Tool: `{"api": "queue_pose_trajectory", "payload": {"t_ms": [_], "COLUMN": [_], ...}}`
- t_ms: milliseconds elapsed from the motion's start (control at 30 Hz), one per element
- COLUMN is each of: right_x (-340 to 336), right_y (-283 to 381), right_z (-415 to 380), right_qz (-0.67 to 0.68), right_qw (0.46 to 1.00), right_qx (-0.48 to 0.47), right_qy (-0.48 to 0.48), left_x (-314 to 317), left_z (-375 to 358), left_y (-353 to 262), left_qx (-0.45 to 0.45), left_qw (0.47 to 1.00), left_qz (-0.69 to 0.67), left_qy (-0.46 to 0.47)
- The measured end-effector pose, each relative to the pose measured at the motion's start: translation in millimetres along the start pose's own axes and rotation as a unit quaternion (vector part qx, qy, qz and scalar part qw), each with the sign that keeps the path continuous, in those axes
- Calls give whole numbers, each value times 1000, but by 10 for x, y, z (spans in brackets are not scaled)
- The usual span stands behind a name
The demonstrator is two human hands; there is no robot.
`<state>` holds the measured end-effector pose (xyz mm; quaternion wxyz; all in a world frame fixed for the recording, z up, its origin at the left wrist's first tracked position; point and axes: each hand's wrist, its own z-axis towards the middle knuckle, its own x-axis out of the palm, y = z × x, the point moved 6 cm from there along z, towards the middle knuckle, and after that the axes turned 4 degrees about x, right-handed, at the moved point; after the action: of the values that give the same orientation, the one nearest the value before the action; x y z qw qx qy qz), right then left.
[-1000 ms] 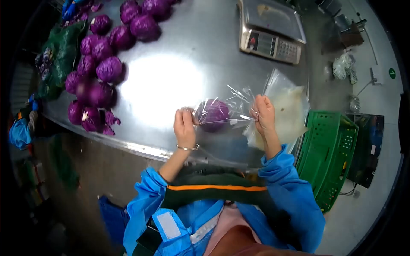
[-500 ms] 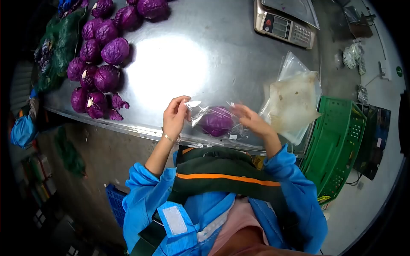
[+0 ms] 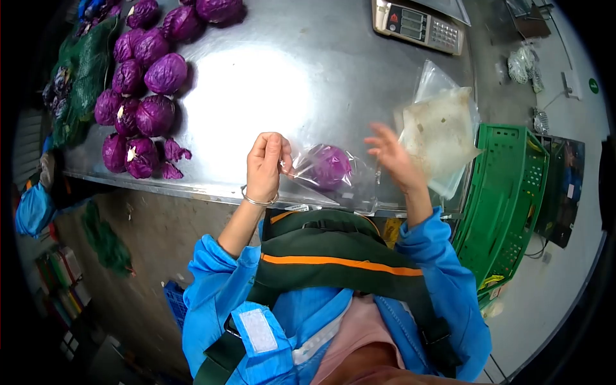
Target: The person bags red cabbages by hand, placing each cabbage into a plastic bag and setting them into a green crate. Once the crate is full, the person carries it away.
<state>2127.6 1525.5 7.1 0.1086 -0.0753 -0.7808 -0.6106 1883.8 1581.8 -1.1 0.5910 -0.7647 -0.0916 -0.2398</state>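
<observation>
A red cabbage (image 3: 332, 167) lies inside a clear plastic bag (image 3: 307, 172) near the front edge of the metal table. With fingers closed, my left hand (image 3: 264, 168) pinches the bag's left end. To the cabbage's right, my right hand (image 3: 393, 154) is raised off the bag, its fingers apart and a little blurred. It holds nothing and is close to a stack of clear bags with a stained, cloudy sheet (image 3: 439, 138) on top.
Several loose red cabbages (image 3: 155, 115) cover the table's left side, with torn leaves (image 3: 173, 154) beside them. A green net sack (image 3: 83, 83) hangs at the left edge. A scale (image 3: 420, 27) stands at the back right. Green crates (image 3: 497, 212) stand to the right.
My right hand has let go of the bag and moved up and right. My left hand keeps its hold on the other end. The view has shifted slightly.
</observation>
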Motion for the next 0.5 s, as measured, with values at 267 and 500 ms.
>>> {"api": "queue_pose_trajectory", "payload": {"t_ms": [267,500], "right_x": [54,-479], "right_y": [-390,-1522], "right_z": [-552,-331], "right_qz": [86,-89], "right_qw": [975,908], "right_qx": [162,346], "right_qy": [-125,-220], "left_x": [-93,-802], "left_z": [-176,374], "left_y": [-91,1161], "left_qx": [46,-228], "left_qw": [988,910], "left_qz": [111,347], "left_qy": [-98,3]}}
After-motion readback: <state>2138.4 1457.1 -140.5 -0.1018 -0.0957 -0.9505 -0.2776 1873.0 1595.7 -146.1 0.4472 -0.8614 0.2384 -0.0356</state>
